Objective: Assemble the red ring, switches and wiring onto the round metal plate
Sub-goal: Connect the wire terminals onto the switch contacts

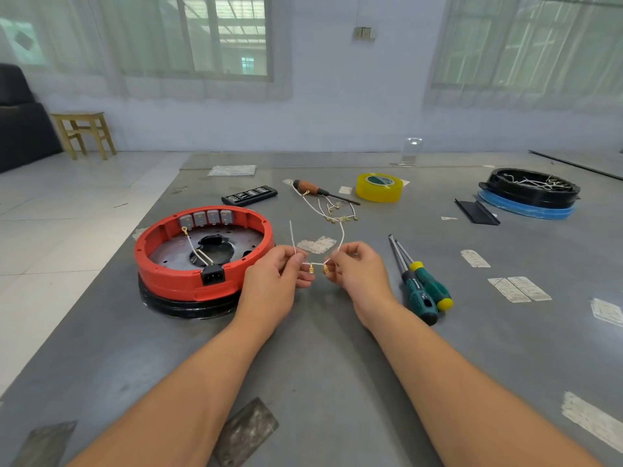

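Observation:
The red ring (pixel 175 274) sits on the round metal plate (pixel 172 252) at the left, on a black base. Several grey switches (pixel 205 218) line its far inner wall, a black socket (pixel 213 274) is in its near wall, and white wires (pixel 195 249) run between them. My left hand (pixel 274 276) and my right hand (pixel 357 273) are just right of the ring. Each pinches a thin white wire (pixel 317 263) with brass terminals hanging between them. More loose wires with terminals (pixel 332 214) lie behind.
Two green-handled screwdrivers (pixel 421 288) lie to the right of my hands. Behind are a wooden-handled screwdriver (pixel 313 188), a yellow tape roll (pixel 379 187), a black bit case (pixel 249 196) and a black tray of wires on a blue disc (pixel 529 193). Paper labels dot the table.

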A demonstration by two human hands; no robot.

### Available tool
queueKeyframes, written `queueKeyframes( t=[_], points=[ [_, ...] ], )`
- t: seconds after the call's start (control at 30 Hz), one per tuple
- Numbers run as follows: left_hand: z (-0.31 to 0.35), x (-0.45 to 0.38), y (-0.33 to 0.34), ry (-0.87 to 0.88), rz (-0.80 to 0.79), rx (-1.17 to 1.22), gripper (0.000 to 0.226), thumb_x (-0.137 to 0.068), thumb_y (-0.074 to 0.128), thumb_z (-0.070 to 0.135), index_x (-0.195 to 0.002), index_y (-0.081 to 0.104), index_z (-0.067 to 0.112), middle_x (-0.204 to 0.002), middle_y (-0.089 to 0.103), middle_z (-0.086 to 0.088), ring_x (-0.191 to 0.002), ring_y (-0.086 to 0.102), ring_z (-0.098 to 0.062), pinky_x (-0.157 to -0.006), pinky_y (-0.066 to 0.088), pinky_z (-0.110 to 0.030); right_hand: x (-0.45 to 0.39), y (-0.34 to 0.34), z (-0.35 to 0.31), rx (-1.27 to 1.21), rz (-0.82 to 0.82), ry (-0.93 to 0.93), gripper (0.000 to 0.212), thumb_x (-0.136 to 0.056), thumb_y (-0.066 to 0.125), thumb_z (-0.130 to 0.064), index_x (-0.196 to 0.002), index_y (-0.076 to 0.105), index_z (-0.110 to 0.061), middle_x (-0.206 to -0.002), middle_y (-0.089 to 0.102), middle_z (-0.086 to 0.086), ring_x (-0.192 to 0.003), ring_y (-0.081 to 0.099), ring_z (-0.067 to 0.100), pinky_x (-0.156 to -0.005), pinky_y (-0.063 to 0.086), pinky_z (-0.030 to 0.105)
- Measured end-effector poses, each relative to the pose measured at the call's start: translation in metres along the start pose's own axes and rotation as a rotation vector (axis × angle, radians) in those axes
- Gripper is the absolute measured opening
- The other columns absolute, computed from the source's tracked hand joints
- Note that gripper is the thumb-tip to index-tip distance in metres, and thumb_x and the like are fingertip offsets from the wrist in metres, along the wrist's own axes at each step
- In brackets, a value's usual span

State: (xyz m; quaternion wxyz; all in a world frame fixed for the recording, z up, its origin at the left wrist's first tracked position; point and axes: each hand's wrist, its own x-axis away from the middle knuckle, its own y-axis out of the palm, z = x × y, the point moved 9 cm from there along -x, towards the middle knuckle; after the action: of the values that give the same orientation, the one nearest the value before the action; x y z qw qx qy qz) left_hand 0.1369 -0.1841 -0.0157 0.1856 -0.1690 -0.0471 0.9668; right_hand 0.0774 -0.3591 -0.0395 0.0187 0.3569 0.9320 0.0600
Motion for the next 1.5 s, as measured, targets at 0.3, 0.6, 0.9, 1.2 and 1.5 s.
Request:
queueKeyframes(
  t=[0.3,0.6,0.9,1.2,1.5],
  points=[
    [0.012,0.006,-0.004,0.145,0.076,-0.289,0.017,-0.105,0.059,0.015,-0.109,0.069,0.028,-0.073,0.072,0.01,-0.069,0.07,-0.001,-0.077,0.063,-0.044,-0.006,-0.013,-0.008,-0.136,0.031,-0.009,0.009,-0.105,0.053,-0.023,-0.107,0.061,-0.018,-0.07,0.072,-0.003,-0.061,0.066,0.009,-0.057,0.052,0.024],
    [0.016,0.009,-0.009,0.095,0.127,-0.056,0.024,-0.107,0.053,0.009,-0.107,0.059,0.033,-0.074,0.076,-0.001,-0.065,0.075,-0.015,-0.065,0.061,-0.034,-0.003,-0.007,-0.012,-0.22,-0.108,-0.036,0.015,-0.107,0.049,-0.016,-0.106,0.064,-0.015,-0.093,0.079,0.005,-0.08,0.074,0.014,-0.072,0.056,0.028],
    [0.016,0.011,0.015,-0.046,-0.15,0.028,0.049,-0.106,0.054,0.005,-0.149,0.042,0.024,-0.077,0.078,-0.006,-0.066,0.076,-0.022,-0.063,0.061,-0.033,0.01,-0.003,-0.024,-0.139,-0.196,-0.134,0.016,-0.106,0.05,-0.014,-0.102,0.065,-0.016,-0.076,0.071,0.001,-0.066,0.064,0.013,-0.062,0.049,0.026],
    [0.081,0.028,-0.003,0.471,0.191,-0.305,0.089,-0.095,0.071,0.01,-0.161,0.018,0.035,-0.169,0.025,-0.002,-0.155,0.028,-0.016,-0.128,0.026,-0.039,0.011,0.0,-0.021,-0.242,-0.246,-0.069,0.018,-0.103,0.051,-0.003,-0.092,0.065,-0.005,-0.059,0.053,0.001,-0.053,0.042,0.01,-0.045,0.032,0.019],
    [0.099,0.016,-0.014,0.612,0.132,-0.978,0.032,-0.098,0.069,0.018,-0.13,0.072,0.016,-0.136,0.069,-0.002,-0.153,0.038,-0.03,-0.122,0.024,-0.05,0.013,0.009,-0.02,-0.115,-0.34,-0.113,0.024,-0.1,0.056,-0.003,-0.083,0.071,-0.01,-0.056,0.048,0.0,-0.049,0.04,0.008,-0.045,0.032,0.016]
  ],
)
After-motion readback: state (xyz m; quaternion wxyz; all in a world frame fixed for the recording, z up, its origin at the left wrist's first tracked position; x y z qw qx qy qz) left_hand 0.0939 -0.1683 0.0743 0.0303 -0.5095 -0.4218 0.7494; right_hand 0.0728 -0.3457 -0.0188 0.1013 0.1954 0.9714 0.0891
